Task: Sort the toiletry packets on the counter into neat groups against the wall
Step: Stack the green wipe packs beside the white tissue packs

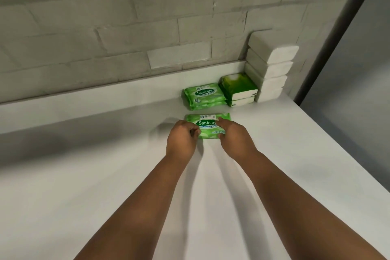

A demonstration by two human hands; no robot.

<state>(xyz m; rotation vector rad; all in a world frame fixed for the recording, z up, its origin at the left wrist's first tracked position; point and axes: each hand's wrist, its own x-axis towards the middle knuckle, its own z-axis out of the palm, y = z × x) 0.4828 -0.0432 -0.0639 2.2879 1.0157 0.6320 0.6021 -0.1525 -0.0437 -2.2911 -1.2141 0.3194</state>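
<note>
While white packs [272,65], dark green packs [239,88] and a Sanicare stack [202,96] are already sitting grouped by the wall [126,27], left hand [182,138] and right hand [236,137] are pinching one last Sanicare packet [207,125] lying on the counter [105,186] just before that stack.

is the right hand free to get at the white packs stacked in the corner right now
Probably not at once: the right hand is pinching the loose Sanicare pack along with the left hand. Once it lets go, the way to the white stack looks open across bare counter.
</note>
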